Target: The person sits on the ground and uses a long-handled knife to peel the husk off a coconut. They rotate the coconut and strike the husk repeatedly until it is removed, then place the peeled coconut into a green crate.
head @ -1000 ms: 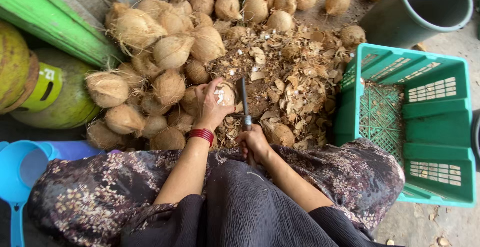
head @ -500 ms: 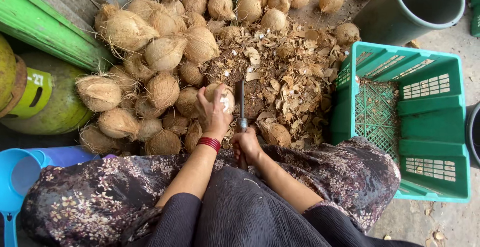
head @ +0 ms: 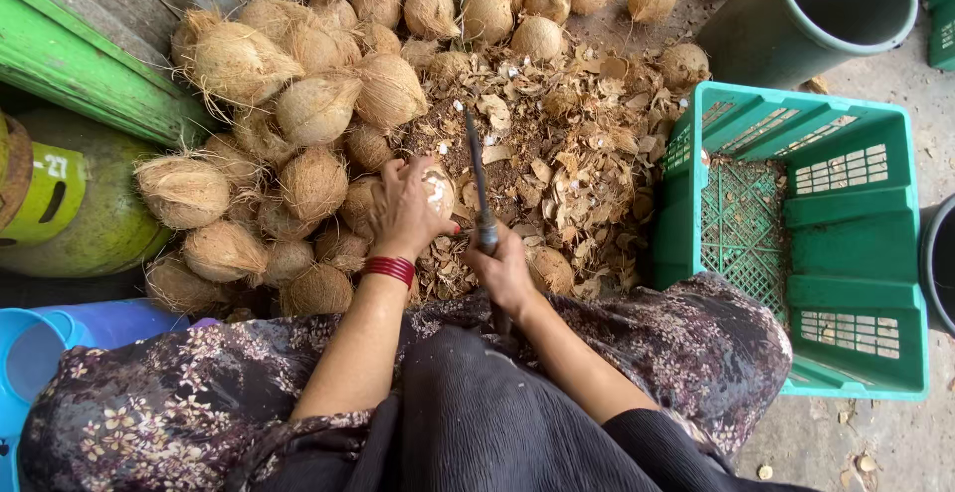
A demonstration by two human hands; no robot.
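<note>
My left hand [head: 406,205] grips a husked coconut [head: 436,192] with a patch of white flesh showing, held low over the shell chips. A red bangle circles that wrist. My right hand [head: 502,268] is closed around the handle of a long dark knife [head: 476,169], whose blade points away from me, just right of the coconut. A heap of brown fibrous coconuts [head: 316,109] lies to the left and ahead. Broken shell pieces [head: 567,159] cover the ground in front of my hands.
A teal plastic crate [head: 846,243] stands at the right, with a grey-green bucket [head: 816,9] behind it. A green gas cylinder [head: 75,213] and a green plank [head: 80,64] lie at the left. A blue plastic container [head: 40,348] sits by my left knee.
The knife blade has swung from beside the coconut to pointing further forward and upright. My left hand has turned the coconut slightly, showing more white.
</note>
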